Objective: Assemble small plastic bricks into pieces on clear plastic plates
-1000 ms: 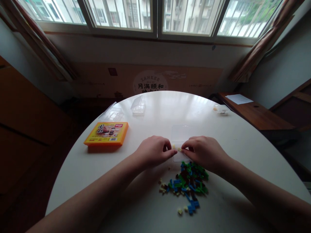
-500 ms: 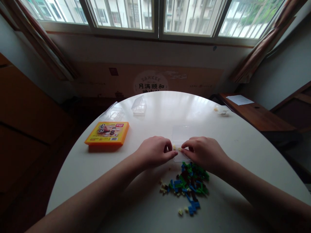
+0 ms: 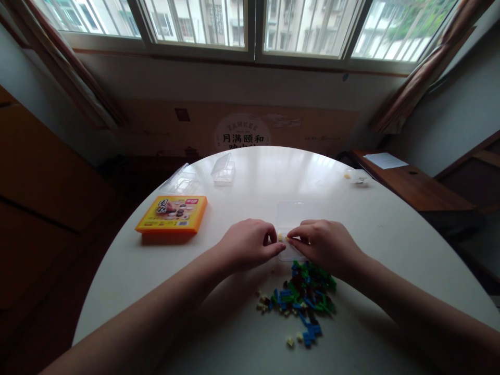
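Note:
My left hand [image 3: 250, 244] and my right hand [image 3: 326, 245] meet at the middle of a round white table [image 3: 250, 177]. Both are closed in a pinch on tiny cream-yellow bricks [image 3: 282, 238], held between the fingertips where the hands touch. They hover over a small clear plastic box [image 3: 289, 213] with its lid open. Just in front of my right hand lies a pile of small bricks [image 3: 302, 297] in blue, green, brown and cream.
An orange flat box [image 3: 172, 214] lies at the left of the table. Two clear plastic boxes [image 3: 223, 171] stand near the far edge, another small box [image 3: 356, 176] at the far right. A wooden side table [image 3: 410, 182] with a paper stands right of the table.
My right hand has edged slightly left, closing the gap to my left hand. Everything else stays where it was.

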`<state>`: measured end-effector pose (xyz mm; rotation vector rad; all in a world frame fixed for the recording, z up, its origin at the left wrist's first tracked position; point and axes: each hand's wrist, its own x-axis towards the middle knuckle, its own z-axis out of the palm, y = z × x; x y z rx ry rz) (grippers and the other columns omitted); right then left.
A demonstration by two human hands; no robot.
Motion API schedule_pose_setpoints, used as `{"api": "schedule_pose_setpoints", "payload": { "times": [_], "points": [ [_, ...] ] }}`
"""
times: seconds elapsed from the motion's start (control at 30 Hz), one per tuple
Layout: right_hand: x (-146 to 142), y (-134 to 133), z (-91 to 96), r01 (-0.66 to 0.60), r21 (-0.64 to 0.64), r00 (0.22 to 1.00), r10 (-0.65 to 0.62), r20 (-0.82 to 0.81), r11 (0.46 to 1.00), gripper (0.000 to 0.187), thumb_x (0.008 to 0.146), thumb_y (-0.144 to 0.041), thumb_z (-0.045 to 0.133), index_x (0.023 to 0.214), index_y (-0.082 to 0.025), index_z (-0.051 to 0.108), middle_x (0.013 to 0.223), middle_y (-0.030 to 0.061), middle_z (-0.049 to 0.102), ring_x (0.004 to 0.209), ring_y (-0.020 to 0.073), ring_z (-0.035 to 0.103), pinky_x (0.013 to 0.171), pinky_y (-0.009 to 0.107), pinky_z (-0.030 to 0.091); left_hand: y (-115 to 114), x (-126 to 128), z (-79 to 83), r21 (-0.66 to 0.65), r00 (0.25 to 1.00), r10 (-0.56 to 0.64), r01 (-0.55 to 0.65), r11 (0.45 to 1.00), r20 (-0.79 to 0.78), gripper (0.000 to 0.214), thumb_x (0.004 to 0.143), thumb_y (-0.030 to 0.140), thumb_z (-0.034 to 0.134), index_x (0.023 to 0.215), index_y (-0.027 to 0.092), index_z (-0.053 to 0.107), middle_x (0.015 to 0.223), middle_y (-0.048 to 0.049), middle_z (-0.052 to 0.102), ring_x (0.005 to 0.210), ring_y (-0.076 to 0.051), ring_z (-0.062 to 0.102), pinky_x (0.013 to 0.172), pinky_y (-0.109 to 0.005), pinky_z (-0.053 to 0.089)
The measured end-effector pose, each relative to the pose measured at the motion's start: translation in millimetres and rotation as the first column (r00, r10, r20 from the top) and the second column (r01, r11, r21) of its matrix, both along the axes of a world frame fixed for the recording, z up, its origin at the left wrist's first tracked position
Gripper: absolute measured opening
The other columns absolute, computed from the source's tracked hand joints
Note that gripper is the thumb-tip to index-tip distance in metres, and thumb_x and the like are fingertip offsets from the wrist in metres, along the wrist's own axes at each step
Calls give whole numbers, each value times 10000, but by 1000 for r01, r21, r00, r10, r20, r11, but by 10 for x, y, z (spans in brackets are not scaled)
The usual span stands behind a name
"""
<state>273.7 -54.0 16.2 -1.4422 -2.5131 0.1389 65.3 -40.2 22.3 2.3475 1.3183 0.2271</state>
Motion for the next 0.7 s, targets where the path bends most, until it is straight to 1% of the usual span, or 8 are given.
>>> {"api": "schedule_pose_setpoints", "payload": {
  "times": [0.23,0.47,0.7],
  "points": [
    [20,17,-14,-12,49,1000,13,-26,999,151,882,-303,603,897,-306,753,785,-24,708,663,135,607,559,255,297,-5,-1,10,-2,1000,3,-3,1000,-6,278,824,490,572,813,235,682,814,-11,703,706,-176,589,569,-270,335],
    [94,20,3,-82,22,996,83,-44,996,200,895,-270,574,937,-358,749,764,-47,680,634,110,583,560,247,301,-7,-6,21,-11,1000,2,-2,1000,-10,289,829,499,573,820,231,681,821,-11,700,705,-173,589,573,-278,352],
    [66,31,12,-110,-6,994,110,2,994,190,888,-303,582,951,-360,752,742,-42,670,618,98,562,543,251,281,-5,-13,1,0,1000,-5,5,1000,-3,280,825,496,574,813,238,679,820,-5,701,711,-176,592,573,-273,347]
  ]
}}
